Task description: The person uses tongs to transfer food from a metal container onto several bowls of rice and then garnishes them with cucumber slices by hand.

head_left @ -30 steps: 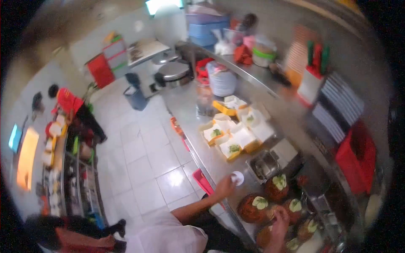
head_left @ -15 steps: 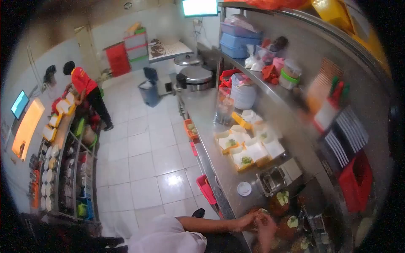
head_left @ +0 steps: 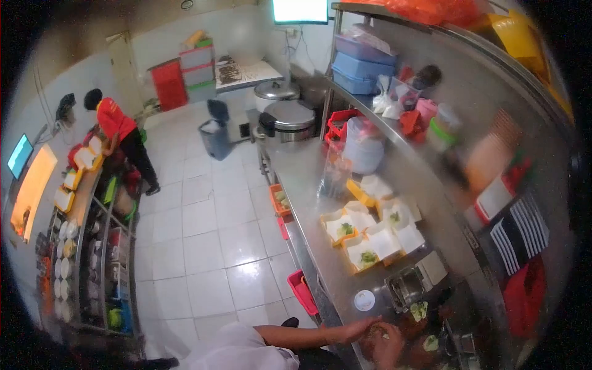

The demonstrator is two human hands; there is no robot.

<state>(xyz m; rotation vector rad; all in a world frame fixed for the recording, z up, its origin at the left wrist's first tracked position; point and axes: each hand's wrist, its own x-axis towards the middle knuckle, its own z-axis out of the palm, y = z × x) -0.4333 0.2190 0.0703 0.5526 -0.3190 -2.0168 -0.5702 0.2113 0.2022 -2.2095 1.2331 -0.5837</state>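
My left hand (head_left: pixel 359 330) reaches in from the white sleeve (head_left: pixel 225 348) and meets my right hand (head_left: pixel 388 345) over the steel counter. The fingers of both hands are bent together. Anything between them is too small and blurred to make out. Just past my hands are a small round white dish (head_left: pixel 364 300), a metal container (head_left: pixel 404 292) and pieces of green leaf (head_left: pixel 419 310) on brownish rounds. Farther along the counter stand several open cardboard boxes (head_left: pixel 383 240) with white insides, some with chopped greens (head_left: pixel 369 256).
A steel shelf with blue bins (head_left: pixel 361 71) runs above the counter on the right. Large lidded pots (head_left: pixel 288 117) stand at its far end. Across the tiled floor (head_left: pixel 216 246), a person in a red shirt (head_left: pixel 115 118) works at another counter with yellow boxes (head_left: pixel 63 199).
My head view has shifted slightly, so the counter and boxes sit lower and farther right. Both hands stay together, with the right hand's fingers now bent more visibly upward.
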